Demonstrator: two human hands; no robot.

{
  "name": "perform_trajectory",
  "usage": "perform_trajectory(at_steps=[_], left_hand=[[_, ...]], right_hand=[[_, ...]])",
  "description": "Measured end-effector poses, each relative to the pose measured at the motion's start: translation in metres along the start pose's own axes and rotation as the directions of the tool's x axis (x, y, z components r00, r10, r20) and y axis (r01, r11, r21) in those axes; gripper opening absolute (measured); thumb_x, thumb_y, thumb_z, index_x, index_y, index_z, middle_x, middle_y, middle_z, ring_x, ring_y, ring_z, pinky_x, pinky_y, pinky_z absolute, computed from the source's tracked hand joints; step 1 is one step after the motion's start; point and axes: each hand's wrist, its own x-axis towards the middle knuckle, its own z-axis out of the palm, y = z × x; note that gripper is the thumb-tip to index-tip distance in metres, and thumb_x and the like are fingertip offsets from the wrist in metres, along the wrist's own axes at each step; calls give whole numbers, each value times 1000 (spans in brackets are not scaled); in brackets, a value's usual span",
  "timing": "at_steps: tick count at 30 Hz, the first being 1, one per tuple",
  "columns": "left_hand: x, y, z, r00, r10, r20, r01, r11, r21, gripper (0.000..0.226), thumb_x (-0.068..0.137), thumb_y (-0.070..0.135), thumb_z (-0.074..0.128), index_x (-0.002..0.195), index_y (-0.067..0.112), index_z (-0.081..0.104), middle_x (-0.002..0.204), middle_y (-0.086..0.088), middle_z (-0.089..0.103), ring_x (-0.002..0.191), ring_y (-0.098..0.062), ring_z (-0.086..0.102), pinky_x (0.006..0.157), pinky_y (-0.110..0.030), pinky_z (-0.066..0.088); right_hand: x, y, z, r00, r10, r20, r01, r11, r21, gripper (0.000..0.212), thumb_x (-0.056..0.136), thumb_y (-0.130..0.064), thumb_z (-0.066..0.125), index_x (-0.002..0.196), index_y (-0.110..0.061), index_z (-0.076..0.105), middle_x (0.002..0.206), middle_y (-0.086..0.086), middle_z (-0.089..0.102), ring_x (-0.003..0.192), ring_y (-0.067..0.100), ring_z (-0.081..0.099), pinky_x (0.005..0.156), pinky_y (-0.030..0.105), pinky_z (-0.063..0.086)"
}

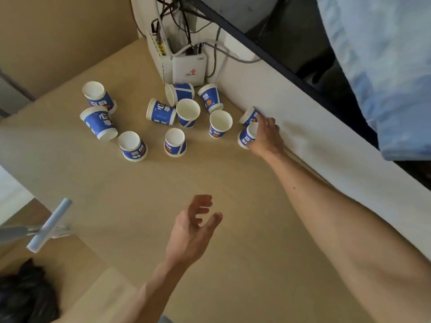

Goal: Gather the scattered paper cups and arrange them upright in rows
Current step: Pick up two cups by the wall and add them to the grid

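The head camera looks down on a pale wooden desk (233, 229) with a white box (189, 69) and its cables (184, 26) at the back edge. The paper cups (187, 113), blue outside and white inside, are scattered in front of that box.

Just in front of the box, one fallen cup (180, 92) lies on its side. Five cups stand with their mouths up. One is far to the left of the box, and four sit further forward in a loose line. The others to the left and in front of the box are tipped over or lying down.

The right hand (265, 136) reaches out to the front right of the box, beside a white ledge (326, 141) that runs along the edge of the desk. Its fingers and thumb are wrapped round the gripped cup (246, 137). The hand hides whether this cup stands flat or is tilted. Another cup, the ledge cup (250, 115), lies on its side against the ledge by the fingertips. Contact between the two cannot be told.

The left hand (196, 220) hovers over bare desk well in front of the box. It is loose, with gently curved fingers, and holds nothing.

A blue cloth (384, 66) hangs far to the right of the box, and a grey tube (50, 224) sits far to the front left.
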Motion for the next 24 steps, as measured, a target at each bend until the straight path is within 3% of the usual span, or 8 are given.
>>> perform_trajectory(at_steps=[4,9,12,15,18,20,22,24], left_hand=[[14,-2,-14,999,-35,4,35,999,3,43,80,49,63,119,30,60,115,15,68,106,-1,64,90,-34,55],[33,5,-13,995,-86,42,86,996,10,44,78,46,64,119,29,62,113,13,68,105,-4,65,89,-34,55],[48,8,-2,992,-100,76,99,995,12,37,86,37,73,120,27,63,111,13,68,103,-3,65,85,-28,56],[66,17,11,979,-167,113,173,984,-43,35,91,36,71,122,21,64,114,6,69,103,-9,67,84,-22,53],[80,31,21,940,-279,198,326,904,-276,71,81,54,71,135,11,56,124,-7,68,111,-19,67,94,-36,55],[87,41,24,921,-285,264,379,807,-452,85,76,57,68,142,8,49,131,-12,64,117,-21,66,94,-38,56],[92,46,25,937,-222,270,338,775,-534,72,81,52,67,136,8,57,127,-15,68,115,-24,68,96,-42,56],[95,48,26,959,-200,202,280,786,-551,56,82,47,68,122,7,66,116,-21,72,102,-26,71,90,-42,55]], right_hand=[[19,3,11,998,-54,42,59,987,-149,78,83,-21,76,150,-22,35,148,10,37,133,35,41,96,46,47],[13,12,15,995,-54,78,67,982,-174,58,82,-20,77,133,-14,50,132,13,52,122,36,53,87,41,47],[-5,17,9,996,38,85,-39,999,11,58,73,-28,83,123,-17,55,120,5,61,107,29,62,81,35,48],[-38,16,0,992,128,19,-126,918,377,54,65,-35,84,108,-22,53,103,-6,62,90,19,61,69,26,44],[-82,6,-4,997,70,-42,-28,782,623,59,58,-43,81,103,-22,49,94,-17,58,78,5,59,59,11,43],[-110,-1,-4,998,-22,-61,58,715,697,63,60,-45,81,108,-24,47,100,-21,57,82,0,60,68,12,47],[-131,-8,2,993,-89,-71,113,690,715,66,65,-41,85,115,-23,46,107,-19,57,97,9,63,82,21,51],[-146,-13,10,988,-119,-95,152,699,699,70,66,-34,88,119,-24,45,109,-15,58,105,13,61,91,25,49]])
